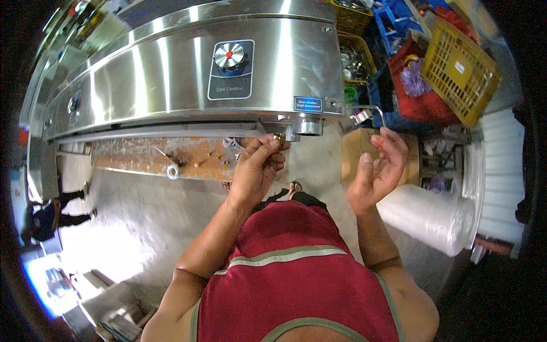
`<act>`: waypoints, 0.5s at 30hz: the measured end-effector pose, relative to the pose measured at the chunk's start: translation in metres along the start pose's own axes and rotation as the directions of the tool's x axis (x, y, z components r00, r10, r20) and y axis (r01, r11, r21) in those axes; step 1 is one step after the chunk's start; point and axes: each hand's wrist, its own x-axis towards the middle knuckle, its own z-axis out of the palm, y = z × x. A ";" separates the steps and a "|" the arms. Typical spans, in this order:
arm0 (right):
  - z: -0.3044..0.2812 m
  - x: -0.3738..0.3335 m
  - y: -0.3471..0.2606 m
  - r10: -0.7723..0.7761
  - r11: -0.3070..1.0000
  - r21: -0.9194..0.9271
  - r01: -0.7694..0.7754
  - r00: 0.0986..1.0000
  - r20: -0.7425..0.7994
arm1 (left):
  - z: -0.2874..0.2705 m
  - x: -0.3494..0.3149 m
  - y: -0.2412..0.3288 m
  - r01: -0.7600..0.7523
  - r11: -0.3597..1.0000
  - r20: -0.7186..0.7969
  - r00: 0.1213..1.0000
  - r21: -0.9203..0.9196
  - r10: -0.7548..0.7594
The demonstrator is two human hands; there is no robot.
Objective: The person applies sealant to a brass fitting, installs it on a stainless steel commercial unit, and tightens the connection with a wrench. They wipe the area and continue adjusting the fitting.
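A stainless steel gas appliance (162, 74) stretches across the top, with a round silver knob (229, 55) that has a red centre. Below its right end hangs a short silver pipe socket (310, 126). My left hand (257, 166) pinches a small brass fitting (279, 138) between thumb and fingertips, close beside that socket. To the right, my right hand (379, 165) is raised, its fingers curled and the thumb apart from them. A bent thin metal tube (376, 108) reaches down to its fingertips; whether they touch is unclear. A whitish ribbed piece (361, 117) hangs near the tube.
On a worn wooden board (131, 154) under the appliance lie a tool with a ring end (172, 171), a wrench head (232, 143) and several small brass pieces. Yellow crates (461, 71), a cardboard box (356, 157) and a plastic-wrapped roll (436, 219) stand right. Another person (48, 219) is far left.
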 end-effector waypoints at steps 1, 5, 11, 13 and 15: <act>-0.003 0.015 0.008 -0.083 0.996 -0.008 0.083 0.996 0.041 | 0.005 0.002 -0.003 0.006 1.000 -0.071 0.997 0.017 -0.005; 0.014 0.058 0.032 -0.145 0.984 0.117 0.137 0.988 0.061 | 0.022 0.013 -0.011 -0.097 0.994 -0.169 0.980 0.055 0.105; 0.052 0.088 0.036 -0.192 0.954 0.243 0.175 0.980 0.048 | 0.033 0.015 -0.008 -0.111 0.992 -0.261 0.957 0.057 0.122; 0.061 0.089 0.034 -0.165 0.945 0.293 0.144 0.985 0.048 | 0.038 0.015 -0.008 -0.146 0.988 -0.265 0.952 0.045 0.152; 0.066 0.091 0.033 -0.196 0.940 0.298 0.169 0.979 0.063 | 0.043 0.014 -0.010 -0.170 0.985 -0.285 0.943 0.038 0.173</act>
